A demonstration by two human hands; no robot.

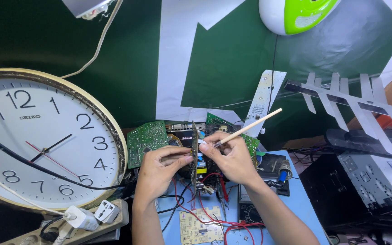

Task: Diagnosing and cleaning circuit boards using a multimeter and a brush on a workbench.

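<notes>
Upright circuit board (195, 156) held edge-on above blue tabletop (296, 204), centre scene. Left hand (159, 168) grip pinched on board's left face. Right hand (232, 156) grip closed on thin wooden-handled brush (246, 129), tip at board. Red wires (214, 218) below; wall clock (41, 136) far left.

This is an electronics repair workshop — a small, crowded one. Green circuit boards (147, 141) lean against the dark green wall (32, 36), and another bare board (199, 226) lies on the blue worktable (300, 206) among red wires (232, 222). A multimeter (249, 212), a power strip (89, 222) with plugs, an aluminium antenna (355, 102) and a big wall clock (41, 140) stand around — all things waiting for repair.
</notes>
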